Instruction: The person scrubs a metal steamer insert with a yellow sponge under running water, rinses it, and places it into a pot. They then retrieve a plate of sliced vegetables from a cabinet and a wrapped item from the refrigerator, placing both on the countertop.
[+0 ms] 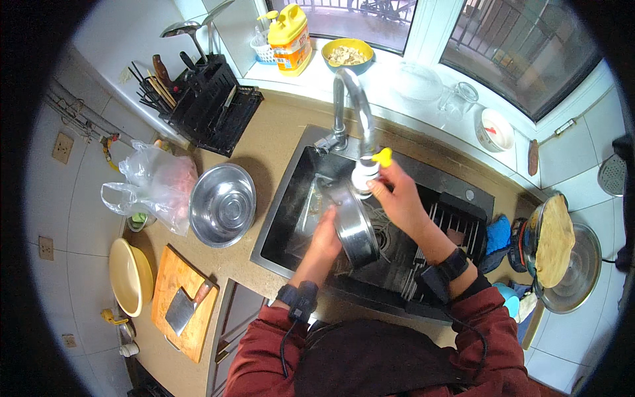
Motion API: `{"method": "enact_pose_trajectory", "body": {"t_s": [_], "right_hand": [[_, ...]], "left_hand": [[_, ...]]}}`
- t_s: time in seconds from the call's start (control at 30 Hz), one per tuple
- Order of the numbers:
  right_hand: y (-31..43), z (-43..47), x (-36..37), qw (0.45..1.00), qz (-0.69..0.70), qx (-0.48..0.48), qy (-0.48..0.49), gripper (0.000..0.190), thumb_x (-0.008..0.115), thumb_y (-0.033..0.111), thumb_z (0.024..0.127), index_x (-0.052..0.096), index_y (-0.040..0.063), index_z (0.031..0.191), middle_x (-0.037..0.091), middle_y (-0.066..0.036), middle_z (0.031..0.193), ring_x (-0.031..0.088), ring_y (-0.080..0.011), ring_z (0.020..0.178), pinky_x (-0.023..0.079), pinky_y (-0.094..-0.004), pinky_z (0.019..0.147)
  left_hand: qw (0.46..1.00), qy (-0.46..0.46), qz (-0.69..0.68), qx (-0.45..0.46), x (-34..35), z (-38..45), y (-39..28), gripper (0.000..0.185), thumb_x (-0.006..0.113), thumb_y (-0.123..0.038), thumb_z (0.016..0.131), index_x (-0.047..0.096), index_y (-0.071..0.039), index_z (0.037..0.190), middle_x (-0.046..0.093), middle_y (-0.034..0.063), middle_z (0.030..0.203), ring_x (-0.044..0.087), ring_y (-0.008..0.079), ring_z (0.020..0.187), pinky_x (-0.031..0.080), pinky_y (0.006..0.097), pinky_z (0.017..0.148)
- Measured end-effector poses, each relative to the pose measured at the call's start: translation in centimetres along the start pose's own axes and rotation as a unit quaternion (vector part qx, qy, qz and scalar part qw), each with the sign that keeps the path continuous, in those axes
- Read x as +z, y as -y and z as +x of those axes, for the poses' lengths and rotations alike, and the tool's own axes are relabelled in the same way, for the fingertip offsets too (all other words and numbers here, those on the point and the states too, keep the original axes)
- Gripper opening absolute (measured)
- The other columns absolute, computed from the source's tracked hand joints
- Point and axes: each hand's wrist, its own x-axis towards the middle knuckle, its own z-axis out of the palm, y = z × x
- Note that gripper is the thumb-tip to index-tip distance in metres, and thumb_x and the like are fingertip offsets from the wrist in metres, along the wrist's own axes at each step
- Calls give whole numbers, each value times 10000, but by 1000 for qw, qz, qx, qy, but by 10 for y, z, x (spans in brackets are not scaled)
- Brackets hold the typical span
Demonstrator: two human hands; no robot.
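Note:
My left hand [326,235] grips a stainless steel pot [354,228], which is tipped on its side over the sink [292,198]. The fingers behind the pot are hidden. My right hand [404,201] holds the white nozzle [363,179] at the end of the chrome faucet [364,116], close to a yellow lever [383,157]. The nozzle sits just above the pot's upper end. Behind the pot, the drain [382,235] is partly visible in the dark basin. A metal rack [409,270] spans the basin's right part.
Left of the sink are a steel bowl [222,205], a plastic bag [154,178], a yellow basin [121,278] and a cutting board [193,342] bearing a cleaver [181,310]. A black knife rack [203,109] stands behind. The windowsill holds a yellow jug [290,44] and a bowl [364,65].

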Motion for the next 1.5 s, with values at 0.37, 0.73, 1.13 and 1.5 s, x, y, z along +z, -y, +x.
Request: {"method": "enact_pose_trajectory", "body": {"t_s": [0.37, 0.73, 1.13, 1.5], "right_hand": [[-75, 77, 6, 907, 319, 157, 228, 416, 380, 279, 998, 479, -13, 1277, 518, -72, 1286, 486, -142, 1163, 365, -305, 1006], [-94, 102, 32, 890, 263, 221, 300, 501, 424, 329, 989, 415, -17, 1351, 422, -145, 1407, 396, -198, 1296, 300, -322, 1074], [-129, -60, 50, 977, -208, 8, -53, 394, 514, 176, 871, 504, 7, 1226, 439, -228, 1329, 451, -396, 1202, 384, -460, 997], [-86, -52, 97, 951, -288, -88, 66, 326, 517, 179, 868, 563, 79, 1175, 494, -200, 1271, 460, -400, 1163, 389, -476, 981]], "left_hand": [[996, -82, -7, -35, -8, -4, -28, 447, 394, -388, 989, 487, -41, 1255, 563, 117, 1233, 548, 254, 1117, 420, 438, 985], [993, -100, -5, -57, 4, -4, -22, 463, 402, -385, 987, 451, -47, 1299, 527, 110, 1290, 516, 263, 1162, 394, 440, 1009], [876, -117, 422, 201, -18, -17, 62, 320, 407, -209, 979, 560, -1, 790, 508, 4, 689, 450, 95, 705, 408, 297, 629], [933, -109, 267, 217, -45, -21, 39, 260, 421, -239, 992, 579, -46, 916, 530, -46, 755, 438, 66, 671, 381, 251, 593]]}}
